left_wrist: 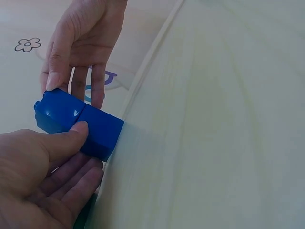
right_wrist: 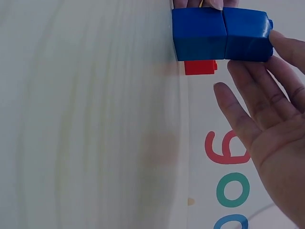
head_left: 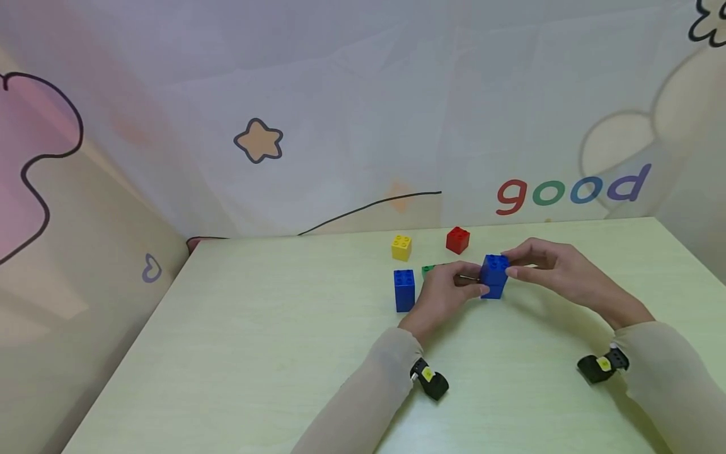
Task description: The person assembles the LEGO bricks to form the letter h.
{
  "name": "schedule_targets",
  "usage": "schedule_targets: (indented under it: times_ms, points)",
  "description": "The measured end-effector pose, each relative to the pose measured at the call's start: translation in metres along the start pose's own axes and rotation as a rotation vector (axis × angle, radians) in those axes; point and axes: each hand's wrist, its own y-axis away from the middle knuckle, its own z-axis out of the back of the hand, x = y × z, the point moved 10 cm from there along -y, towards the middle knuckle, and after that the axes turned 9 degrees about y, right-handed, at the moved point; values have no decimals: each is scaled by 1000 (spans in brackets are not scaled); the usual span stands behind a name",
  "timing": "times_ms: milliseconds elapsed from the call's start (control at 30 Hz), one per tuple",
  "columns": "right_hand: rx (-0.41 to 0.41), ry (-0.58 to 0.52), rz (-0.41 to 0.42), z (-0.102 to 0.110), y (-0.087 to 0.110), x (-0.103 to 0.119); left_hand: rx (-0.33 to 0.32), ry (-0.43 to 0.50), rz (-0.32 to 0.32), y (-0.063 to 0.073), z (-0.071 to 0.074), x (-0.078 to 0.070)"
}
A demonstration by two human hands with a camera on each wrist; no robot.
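Observation:
Two blue toy bricks (head_left: 495, 275) are stacked one on the other, upright on the pale table (head_left: 227, 353). My left hand (head_left: 445, 290) pinches the stack from its left side, with the thumb near the seam between the bricks. From the other side my right hand (head_left: 558, 270) holds the upper brick between thumb and fingers. The left wrist view shows the stack (left_wrist: 78, 124) with the left thumb on its face; studs show at its upper end. In the right wrist view, the right thumb and fingertips meet the upper brick (right_wrist: 248, 36).
Left of my left hand stands another blue block (head_left: 404, 291). A green brick (head_left: 428, 270) is mostly hidden behind that hand. Farther back sit a yellow brick (head_left: 401, 248) and a red brick (head_left: 457, 240). A printed backdrop (head_left: 363, 126) rises behind the table.

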Motion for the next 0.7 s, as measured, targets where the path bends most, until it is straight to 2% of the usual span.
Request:
schedule_targets:
  times_ms: [300,700]
  points:
    - [-10,12,28,0,0,2,-4,-8,-1,0,0,1]
    - [-1,8,12,-1,0,1,-1,9,-15,0,-1,2]
